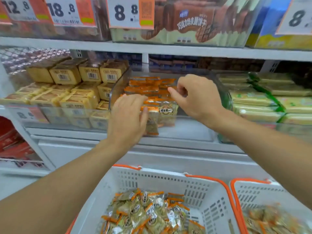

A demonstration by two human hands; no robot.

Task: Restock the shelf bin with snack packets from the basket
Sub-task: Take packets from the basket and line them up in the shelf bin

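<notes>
The left hand (pixel 128 119) lies flat, fingers straight, against the front snack packets (pixel 162 114) in the clear shelf bin (pixel 118 88). The right hand (pixel 197 95) hovers over them with fingers curled, seemingly holding nothing. Below, the white basket (pixel 211 196) holds more packets.

Head view (close), down toward shelf (pixel 168 51)

Layout: shelf bin (pixel 118 86) at frame centre, basket (pixel 168 181) below it.
Snack packets (pixel 152 92) in bin; more packets (pixel 146 211) in basket, bottom centre.
</notes>
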